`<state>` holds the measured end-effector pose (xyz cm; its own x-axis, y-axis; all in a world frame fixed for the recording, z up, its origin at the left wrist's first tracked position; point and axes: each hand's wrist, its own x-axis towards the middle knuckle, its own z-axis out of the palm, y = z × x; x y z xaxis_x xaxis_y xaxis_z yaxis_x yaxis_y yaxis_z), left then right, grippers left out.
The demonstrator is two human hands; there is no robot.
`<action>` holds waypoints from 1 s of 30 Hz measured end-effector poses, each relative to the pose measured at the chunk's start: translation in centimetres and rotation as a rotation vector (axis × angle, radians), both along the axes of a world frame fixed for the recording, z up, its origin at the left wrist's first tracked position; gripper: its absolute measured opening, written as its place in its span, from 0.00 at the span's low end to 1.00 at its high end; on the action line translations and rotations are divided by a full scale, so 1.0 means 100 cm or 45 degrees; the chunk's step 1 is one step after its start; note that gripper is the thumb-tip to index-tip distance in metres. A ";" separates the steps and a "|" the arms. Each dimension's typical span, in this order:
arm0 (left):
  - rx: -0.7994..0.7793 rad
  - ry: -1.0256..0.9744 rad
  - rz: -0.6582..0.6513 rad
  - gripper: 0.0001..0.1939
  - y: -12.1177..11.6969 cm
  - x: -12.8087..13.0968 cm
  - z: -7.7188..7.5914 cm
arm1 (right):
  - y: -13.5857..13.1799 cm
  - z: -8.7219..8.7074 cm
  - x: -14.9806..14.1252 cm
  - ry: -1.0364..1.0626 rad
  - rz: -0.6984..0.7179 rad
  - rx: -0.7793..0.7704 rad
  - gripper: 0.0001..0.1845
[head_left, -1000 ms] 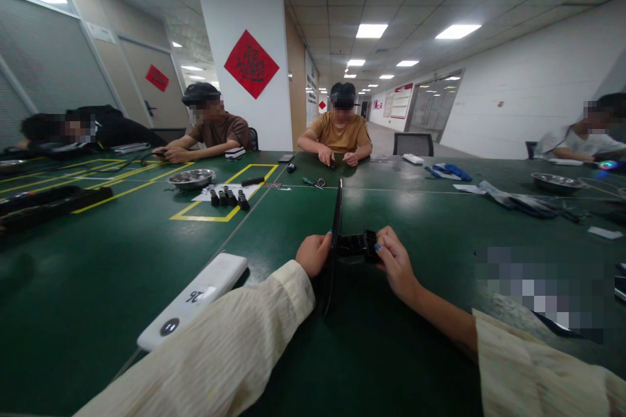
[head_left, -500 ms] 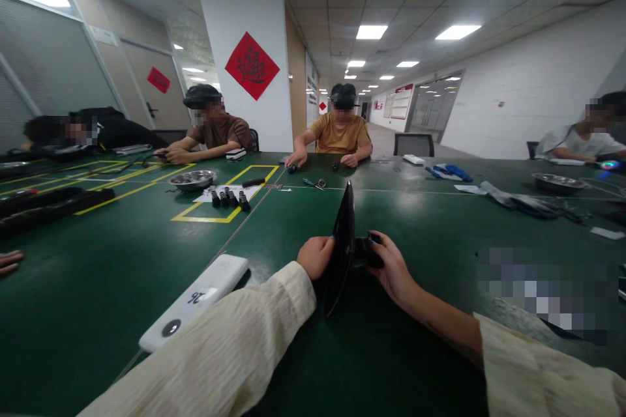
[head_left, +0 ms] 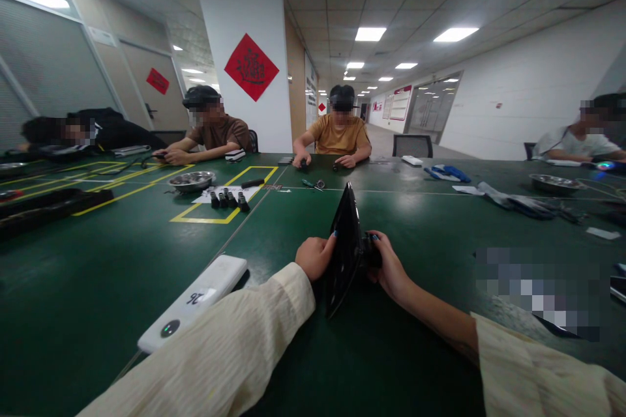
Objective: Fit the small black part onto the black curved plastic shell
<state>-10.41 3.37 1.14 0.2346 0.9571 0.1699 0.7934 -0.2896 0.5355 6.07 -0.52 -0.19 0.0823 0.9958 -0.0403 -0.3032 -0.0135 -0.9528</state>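
Note:
A thin black panel [head_left: 343,251] stands on edge on the green table [head_left: 122,260], tilted slightly to the right. My left hand [head_left: 315,256] grips its left face near the middle. My right hand [head_left: 388,265] holds a small black block [head_left: 372,251] pressed against the panel's right side. Both sleeves are cream coloured.
A white power bank [head_left: 193,303] lies left of my left arm. Farther back are a yellow-taped square with small black parts [head_left: 227,198], a metal bowl [head_left: 192,179] and tools [head_left: 313,183]. People sit along the far edge and at the right; another bowl [head_left: 552,182] stands far right.
The panel has turned from edge-on to showing more of its left face and leans right. My right hand with the black block has moved in against the panel.

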 end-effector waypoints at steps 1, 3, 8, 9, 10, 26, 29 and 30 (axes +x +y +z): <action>0.002 0.024 0.010 0.35 -0.001 0.000 0.001 | -0.001 0.001 0.000 0.004 -0.005 -0.010 0.15; 0.009 0.059 0.029 0.36 -0.002 0.000 0.001 | -0.002 0.004 0.000 0.013 -0.011 -0.023 0.15; 0.025 0.073 0.007 0.32 0.000 -0.002 -0.001 | -0.001 0.001 0.002 0.030 0.013 -0.010 0.17; 0.029 0.085 -0.004 0.30 0.000 -0.002 -0.001 | 0.000 0.000 0.002 0.031 0.009 -0.010 0.17; 0.029 0.096 -0.018 0.29 0.000 -0.002 -0.001 | 0.000 0.000 0.002 0.032 0.004 -0.010 0.17; 0.389 0.033 0.337 0.12 0.015 -0.019 0.002 | 0.001 0.000 0.002 0.065 -0.016 -0.004 0.15; 0.344 0.228 0.203 0.13 0.016 -0.025 0.003 | 0.001 0.000 0.002 0.048 -0.028 -0.006 0.15; 0.305 0.283 0.149 0.14 0.015 -0.025 0.004 | 0.001 0.000 0.002 0.046 -0.031 -0.009 0.15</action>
<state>-12.95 4.89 1.55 0.1823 0.9188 0.3501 0.9183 -0.2864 0.2733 6.26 -0.43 -0.20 0.1052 0.9932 -0.0504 -0.3380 -0.0120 -0.9411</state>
